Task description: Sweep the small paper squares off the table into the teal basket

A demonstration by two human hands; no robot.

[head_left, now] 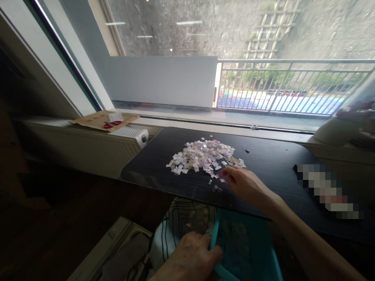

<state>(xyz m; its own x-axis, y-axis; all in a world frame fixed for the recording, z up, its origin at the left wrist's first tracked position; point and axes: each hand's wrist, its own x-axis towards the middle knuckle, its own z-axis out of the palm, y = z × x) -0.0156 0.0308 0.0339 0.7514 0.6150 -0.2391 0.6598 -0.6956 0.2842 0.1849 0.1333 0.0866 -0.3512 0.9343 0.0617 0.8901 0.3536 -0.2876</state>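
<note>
Indoor room beside a large window (164, 37), perhaps a home or an office; the exact kind cannot be told. A white radiator (130, 134) and a dark worktop (149, 168) by the sill (199, 127) mark the interior; a metal railing (289, 67) and rough grey wall (225, 29) lie outside.

Pale scraps (202, 156) lie heaped on the black table (269, 164), a turquoise bin (261, 239) below.

Desk (152, 171): black, wood-grained
Paper pile (202, 156): pale pieces
Scraps (215, 188): near side of pile
Blurred object (325, 191): right of pile
</note>
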